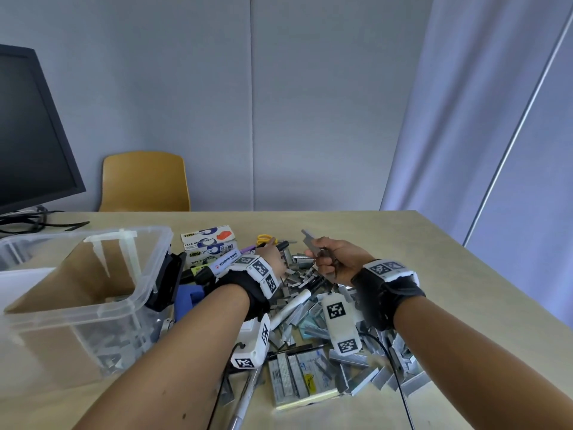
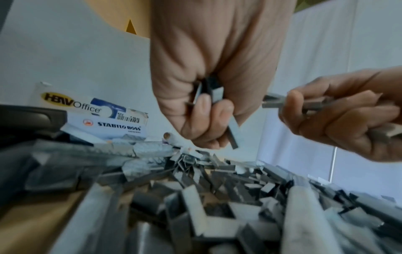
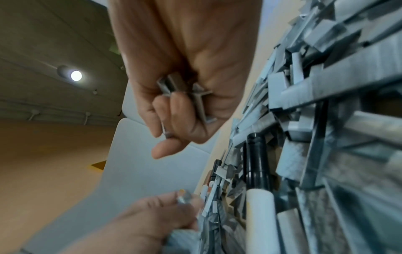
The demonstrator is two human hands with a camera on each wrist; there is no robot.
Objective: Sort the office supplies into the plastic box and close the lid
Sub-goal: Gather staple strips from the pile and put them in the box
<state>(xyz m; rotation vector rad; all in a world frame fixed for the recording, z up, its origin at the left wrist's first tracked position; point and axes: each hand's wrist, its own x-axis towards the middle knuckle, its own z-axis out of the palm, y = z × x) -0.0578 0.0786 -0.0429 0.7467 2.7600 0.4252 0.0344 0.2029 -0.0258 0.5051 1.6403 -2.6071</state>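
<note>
A clear plastic box (image 1: 156,259) stands open at the left of the table. Right of it lies a wide heap of loose grey staple strips (image 1: 359,381), mixed with pens. My left hand (image 1: 271,254) hovers over the far side of the heap. The left wrist view shows its fingers (image 2: 206,106) curled round a few staple strips (image 2: 217,92). My right hand (image 1: 336,259) is level with it, a short gap to the right. It grips a bundle of staple strips (image 3: 174,84), and one strip (image 1: 310,238) sticks out above the fist.
Two tape dispenser cartons (image 1: 210,240), a Stabilo highlighter (image 1: 224,262) and yellow scissors (image 1: 265,238) lie behind the heap. A black object (image 1: 167,280) leans on the box. A white marker (image 1: 293,305) and staple packs (image 1: 297,377) lie nearer. Monitor (image 1: 31,135) and chair (image 1: 144,181) stand behind.
</note>
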